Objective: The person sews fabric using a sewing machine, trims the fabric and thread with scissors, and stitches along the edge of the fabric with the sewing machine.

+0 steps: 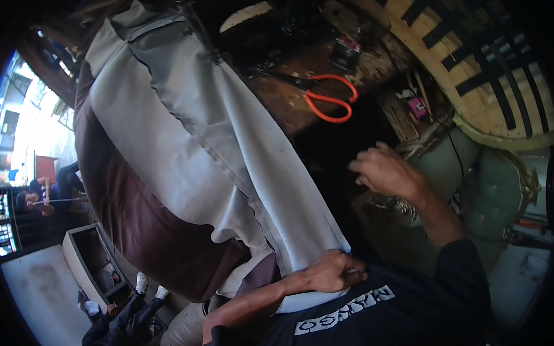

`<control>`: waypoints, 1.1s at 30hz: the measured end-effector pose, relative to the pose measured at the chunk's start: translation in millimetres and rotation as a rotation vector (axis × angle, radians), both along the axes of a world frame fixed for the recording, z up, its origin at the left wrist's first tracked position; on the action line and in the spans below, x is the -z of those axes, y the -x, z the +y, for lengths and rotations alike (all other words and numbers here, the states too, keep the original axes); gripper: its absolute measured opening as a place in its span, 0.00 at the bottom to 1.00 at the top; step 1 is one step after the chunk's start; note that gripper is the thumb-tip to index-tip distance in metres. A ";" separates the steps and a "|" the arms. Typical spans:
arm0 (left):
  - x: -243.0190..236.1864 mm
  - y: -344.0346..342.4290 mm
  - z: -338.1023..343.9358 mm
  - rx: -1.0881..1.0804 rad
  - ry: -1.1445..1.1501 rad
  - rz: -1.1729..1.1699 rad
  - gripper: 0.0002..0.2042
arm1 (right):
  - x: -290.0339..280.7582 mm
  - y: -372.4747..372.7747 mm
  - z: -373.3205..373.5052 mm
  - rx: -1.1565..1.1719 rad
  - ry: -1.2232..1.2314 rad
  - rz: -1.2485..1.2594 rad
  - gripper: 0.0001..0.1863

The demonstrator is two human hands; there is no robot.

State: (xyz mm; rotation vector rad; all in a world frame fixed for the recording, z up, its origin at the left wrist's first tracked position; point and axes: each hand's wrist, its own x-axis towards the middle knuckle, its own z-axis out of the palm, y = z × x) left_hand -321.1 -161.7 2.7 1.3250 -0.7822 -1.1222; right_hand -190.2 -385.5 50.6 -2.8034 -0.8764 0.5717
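Left hand (pixel 331 274): one, its fingers bent and clamped on the near edge of the cover, close against the dark shirt (pixel 400 314).
Right hand (pixel 387 172): one, raised to the right of the cover and apart from it; the fingers are curled, and whether they pinch something small I cannot tell.
Cover (pixel 159 132): one large piece, stretching from the upper left down to the left hand; smooth, leather-like grey panels joined by long seams, loosely folded, with a dark brown section (pixel 148 199) sagging along its left side.
Scissors (pixel 331 98): one pair, two orange loop handles, dark blades, lying on the counter to the right of the cover.
Counter (pixel 282 106): one, brown, worn and patchy; one small dark packet (pixel 345 52) lies beyond the scissors.
Open compartment: one, beside the counter, containing one pink item (pixel 417 106) and several thin strips.
Frame (pixel 449 54): one, pale curved wood, crossed by several black bands.
Chair (pixel 495 187): one, green, button-tufted, with gold-coloured carved trim.
Grey box (pixel 81 264): one, open and rectangular, with pale scraps inside.
Other people: two, one at far left (pixel 41 198), one at lower left in dark clothing (pixel 116 329).
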 end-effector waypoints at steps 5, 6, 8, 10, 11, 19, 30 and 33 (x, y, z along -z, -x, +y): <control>-4.3 6.1 -2.0 -0.083 0.063 -0.127 0.12 | 15.3 29.7 19.6 0.542 -0.628 0.222 0.12; -3.3 5.5 -5.0 -0.073 0.066 -0.129 0.12 | 24.9 40.0 23.6 0.550 -0.681 0.241 0.17; -2.4 9.0 -5.1 -0.098 0.075 -0.163 0.12 | 40.4 67.3 43.4 0.648 -0.751 0.244 0.21; -2.4 12.5 -5.4 -0.117 0.090 -0.203 0.13 | 40.6 77.7 44.9 0.571 -0.621 0.400 0.25; -1.1 13.4 -4.6 -0.098 0.055 -0.181 0.13 | 39.2 78.4 43.2 0.558 -0.445 0.527 0.23; 7.6 21.4 -14.9 -0.130 0.049 -0.321 0.14 | 41.4 28.7 94.0 0.594 -0.845 -0.196 0.21; -42.5 -55.5 102.0 -1.461 -0.421 -0.798 0.10 | 52.3 9.1 105.2 0.618 -0.825 0.047 0.15; -16.4 -82.9 205.2 -1.702 -1.136 -1.056 0.21 | 33.9 9.3 108.6 0.588 -0.886 -0.166 0.09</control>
